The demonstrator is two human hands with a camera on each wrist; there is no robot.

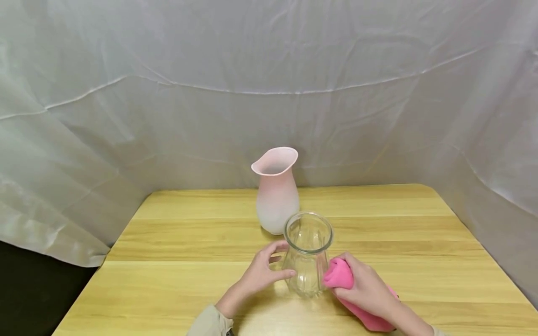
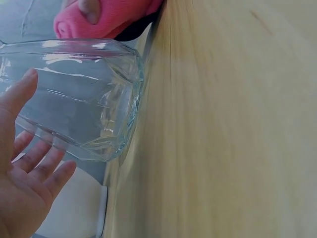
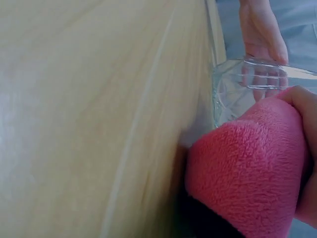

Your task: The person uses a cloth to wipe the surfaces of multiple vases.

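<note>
A clear glass vase (image 1: 308, 261) with a thick rounded rim stands upright on the wooden table, its lower sides faceted. On its left is my left hand (image 1: 265, 268), thumb and fingers spread either side of the glass; whether they touch it I cannot tell. In the left wrist view the fingers of this hand (image 2: 29, 173) look loosely extended. My right hand (image 1: 365, 287) grips a bunched pink towel (image 1: 338, 274) just right of the vase. The towel's fluffy pile (image 3: 247, 163) fills much of the right wrist view, and part of it hangs below the hand.
Behind the glass vase stands a pink-and-white pitcher-shaped vase (image 1: 277, 200) with a flared, slanted mouth. The wooden tabletop (image 1: 176, 280) extends to both sides. Grey fabric (image 1: 210, 130) hangs behind and beside the table.
</note>
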